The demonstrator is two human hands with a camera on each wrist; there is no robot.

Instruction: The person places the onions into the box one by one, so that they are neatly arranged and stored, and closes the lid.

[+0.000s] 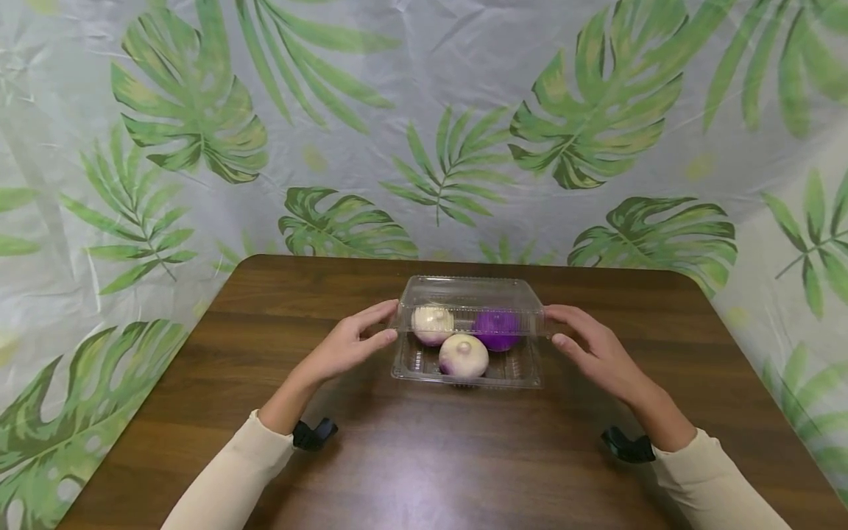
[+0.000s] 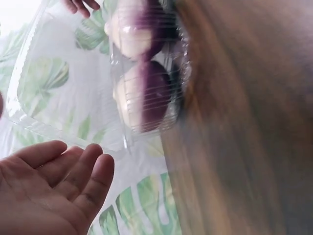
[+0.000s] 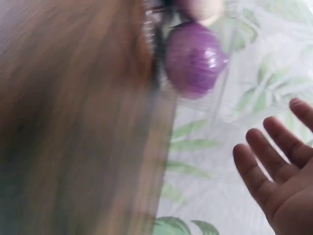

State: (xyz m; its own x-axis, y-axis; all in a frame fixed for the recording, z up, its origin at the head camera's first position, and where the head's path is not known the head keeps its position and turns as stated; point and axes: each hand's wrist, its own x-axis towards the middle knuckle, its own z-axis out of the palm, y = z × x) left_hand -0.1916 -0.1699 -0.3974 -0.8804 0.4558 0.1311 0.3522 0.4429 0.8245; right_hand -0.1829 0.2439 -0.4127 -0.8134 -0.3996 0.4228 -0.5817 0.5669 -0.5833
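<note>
A clear plastic clamshell box (image 1: 414, 362) sits on the table with its hinged lid (image 1: 470, 289) partly raised. Inside are two white-and-purple turnips, one at the front (image 1: 464, 356) and one at the back left (image 1: 432, 324), plus a purple onion (image 1: 498, 330) at the back right. At the lid's left side is my left hand (image 1: 344, 346), its fingertips close to the edge. My right hand (image 1: 599, 350) mirrors it on the right side. Both wrist views show relaxed, nearly straight fingers, with nothing gripped by the left hand (image 2: 58, 188) or the right hand (image 3: 283, 171).
The brown wooden table (image 1: 424, 456) extends around the box on all sides. Behind it hangs a pale curtain (image 1: 450, 96) printed with green leaves. Dark straps (image 1: 314, 434) circle both wrists below the cream sleeves (image 1: 232, 471).
</note>
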